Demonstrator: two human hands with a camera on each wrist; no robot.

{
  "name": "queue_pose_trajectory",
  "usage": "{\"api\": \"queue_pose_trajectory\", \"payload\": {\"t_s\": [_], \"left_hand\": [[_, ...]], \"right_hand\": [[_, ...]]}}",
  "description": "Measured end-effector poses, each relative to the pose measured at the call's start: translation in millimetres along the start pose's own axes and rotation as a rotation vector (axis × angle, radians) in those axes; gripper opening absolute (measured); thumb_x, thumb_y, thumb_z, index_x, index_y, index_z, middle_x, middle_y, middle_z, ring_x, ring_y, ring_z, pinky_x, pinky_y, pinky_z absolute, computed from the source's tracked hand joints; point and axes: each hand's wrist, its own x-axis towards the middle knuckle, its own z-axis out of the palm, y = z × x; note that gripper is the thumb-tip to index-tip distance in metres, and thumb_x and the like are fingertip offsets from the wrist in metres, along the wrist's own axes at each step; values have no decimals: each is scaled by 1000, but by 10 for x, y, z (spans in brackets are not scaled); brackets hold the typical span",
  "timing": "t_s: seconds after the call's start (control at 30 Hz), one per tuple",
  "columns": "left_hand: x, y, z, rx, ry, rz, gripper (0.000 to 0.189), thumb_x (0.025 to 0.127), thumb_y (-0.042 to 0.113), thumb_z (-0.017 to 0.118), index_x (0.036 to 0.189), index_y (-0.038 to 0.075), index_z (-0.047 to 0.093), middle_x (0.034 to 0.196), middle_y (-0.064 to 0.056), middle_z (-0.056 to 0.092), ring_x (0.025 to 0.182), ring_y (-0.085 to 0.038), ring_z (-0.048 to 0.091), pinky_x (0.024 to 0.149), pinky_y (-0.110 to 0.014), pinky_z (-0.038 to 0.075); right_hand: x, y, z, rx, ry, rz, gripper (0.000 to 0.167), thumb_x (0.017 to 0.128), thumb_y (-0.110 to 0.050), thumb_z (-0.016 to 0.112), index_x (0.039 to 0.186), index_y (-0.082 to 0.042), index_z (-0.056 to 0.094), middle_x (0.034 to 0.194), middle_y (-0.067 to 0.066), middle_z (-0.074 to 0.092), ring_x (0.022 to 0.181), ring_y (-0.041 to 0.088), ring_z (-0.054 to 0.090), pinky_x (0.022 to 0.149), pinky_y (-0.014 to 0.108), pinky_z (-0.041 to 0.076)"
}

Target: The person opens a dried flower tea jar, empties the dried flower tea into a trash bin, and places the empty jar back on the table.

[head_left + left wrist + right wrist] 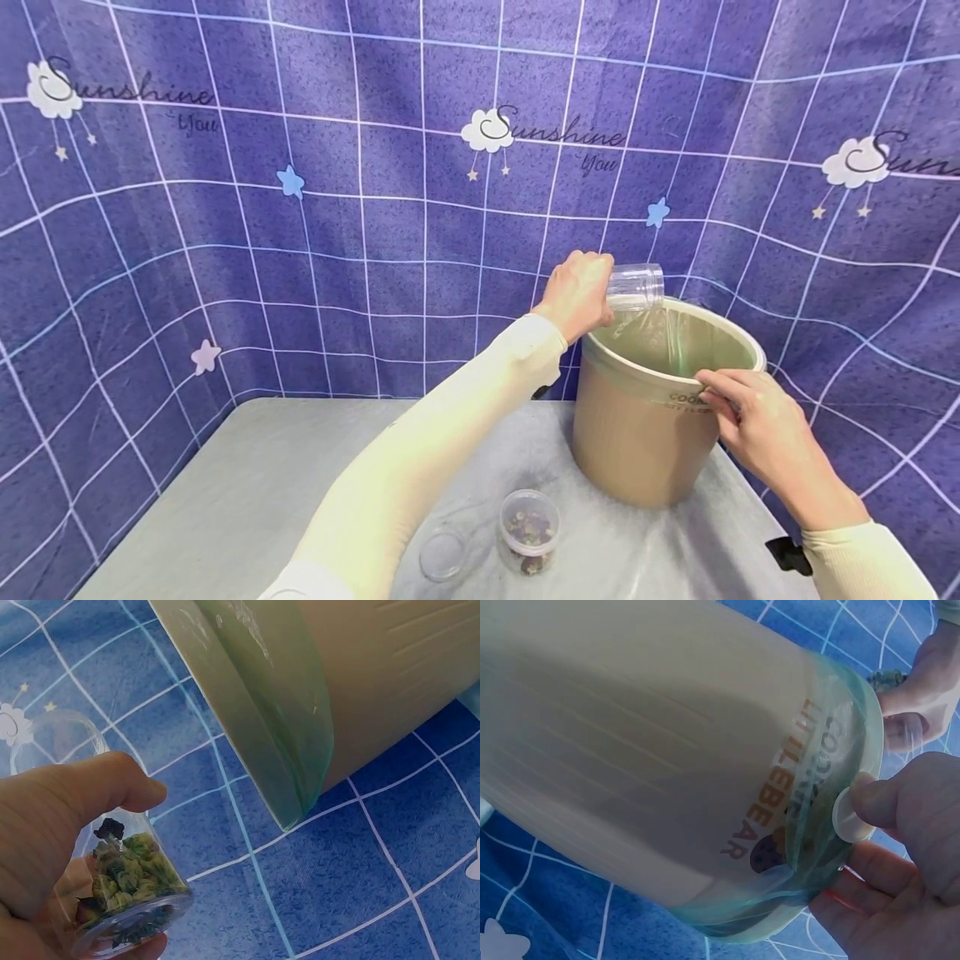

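My left hand point(577, 287) grips a clear plastic jar point(636, 287), tipped on its side with its mouth above the rim of a beige trash bin point(645, 442). In the left wrist view, dried greenish flower buds point(131, 874) lie toward the jar's base. A thin greenish bag point(300, 735) lines the bin and folds over its rim. My right hand point(772, 425) pinches the bin's near right rim. Under that thumb, the right wrist view has a small white rounded piece point(851, 815); whether it belongs to the bin I cannot tell.
On the grey table point(300, 483) stands a small clear tub point(529, 533) of dried purplish flowers, near the front. A clear round lid point(442, 554) lies to its left. Behind everything hangs a blue checked curtain point(420, 225). The bin stands at the table's right end.
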Motion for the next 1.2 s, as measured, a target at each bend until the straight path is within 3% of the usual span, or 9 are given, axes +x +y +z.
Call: {"api": "queue_pose_trajectory", "payload": {"t_s": [0.37,0.63,0.87,1.2], "left_hand": [[93,12,39,75,-32,19,42,76,24,83,113,15,66,109,0,69,104,-21,62,86,-38,55],[167,60,106,157,-50,75,39,82,18,77,119,16,66,115,0,70,111,-21,62,88,-38,54],[235,72,89,203,-29,113,33,87,13,70,120,18,67,114,1,70,110,-20,61,85,-36,53],[303,80,62,247,-47,143,36,92,13,69,127,20,66,124,2,67,119,-19,57,91,-36,51]], "right_hand": [[7,-25,35,7,-8,-5,36,75,7,78,109,-3,76,99,12,73,95,37,65,84,50,47],[13,-26,29,10,-1,-18,33,75,7,77,107,-2,75,98,14,73,94,38,65,85,48,46],[1,-25,25,12,19,-18,34,75,8,78,107,-2,75,97,15,72,93,39,65,84,48,45],[4,-15,19,12,27,-27,34,74,7,78,107,-2,76,98,15,73,92,39,65,84,47,45]]}}
